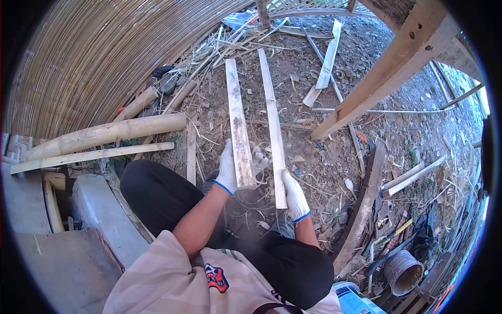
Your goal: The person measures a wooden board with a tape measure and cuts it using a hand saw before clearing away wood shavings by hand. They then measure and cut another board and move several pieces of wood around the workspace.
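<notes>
My left hand [228,165], in a white glove with a blue cuff, holds a wooden plank [239,123] with dark stains near its lower end; some fingertips show past its right edge. My right hand [295,194], gloved the same way, grips the lower end of a narrow split bamboo strip [272,120], thumb side against its edge. Both pieces point away from me, side by side and apart, over the dirt ground between my knees.
Thick bamboo poles [115,135] lie at the left by a slatted wall [89,57]. A wooden post [376,78] slants down at the right. A curved dark log [362,209], a bucket [403,273] and concrete blocks [107,220] are near me. Bamboo scraps litter the ground.
</notes>
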A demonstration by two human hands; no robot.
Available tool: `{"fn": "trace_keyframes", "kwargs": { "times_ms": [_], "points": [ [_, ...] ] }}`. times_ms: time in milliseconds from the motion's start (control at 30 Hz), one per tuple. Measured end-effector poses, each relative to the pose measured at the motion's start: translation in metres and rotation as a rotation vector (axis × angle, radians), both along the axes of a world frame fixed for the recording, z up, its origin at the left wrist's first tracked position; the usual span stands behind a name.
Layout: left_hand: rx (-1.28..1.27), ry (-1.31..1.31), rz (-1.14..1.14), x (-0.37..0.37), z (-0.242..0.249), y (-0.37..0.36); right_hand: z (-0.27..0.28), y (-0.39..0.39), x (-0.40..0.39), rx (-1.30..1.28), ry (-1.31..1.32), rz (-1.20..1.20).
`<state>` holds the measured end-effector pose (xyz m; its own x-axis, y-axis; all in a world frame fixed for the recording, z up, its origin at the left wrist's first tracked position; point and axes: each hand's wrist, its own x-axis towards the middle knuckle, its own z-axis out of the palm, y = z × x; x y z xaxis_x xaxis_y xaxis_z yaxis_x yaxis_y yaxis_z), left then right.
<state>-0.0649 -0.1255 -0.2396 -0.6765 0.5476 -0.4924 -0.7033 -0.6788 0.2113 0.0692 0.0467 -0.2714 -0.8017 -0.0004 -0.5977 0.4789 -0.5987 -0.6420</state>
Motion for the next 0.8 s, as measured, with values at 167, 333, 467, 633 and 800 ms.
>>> {"fn": "trace_keyframes", "kwargs": {
  "times_ms": [167, 333, 467, 633, 800],
  "points": [
    [-0.081, -0.028, -0.051, -0.003, -0.025, -0.011, 0.024, -0.005, -0.006, 0.292, 0.161, 0.030],
    [-0.452, -0.029, -0.057, -0.003, -0.049, -0.009, 0.030, -0.003, -0.001, 0.552, 0.222, 0.142],
    [-0.575, 0.015, -0.151, 0.007, -0.061, -0.016, 0.030, -0.004, -0.009, 0.831, 0.188, 0.268],
    [-0.756, 0.050, -0.243, 0.007, -0.070, -0.020, 0.023, -0.008, -0.009, 0.893, 0.188, 0.344],
    [-0.781, 0.089, -0.190, 0.011, -0.084, -0.014, 0.024, -0.003, 0.002, 0.937, 0.165, 0.397]
  ]
}}
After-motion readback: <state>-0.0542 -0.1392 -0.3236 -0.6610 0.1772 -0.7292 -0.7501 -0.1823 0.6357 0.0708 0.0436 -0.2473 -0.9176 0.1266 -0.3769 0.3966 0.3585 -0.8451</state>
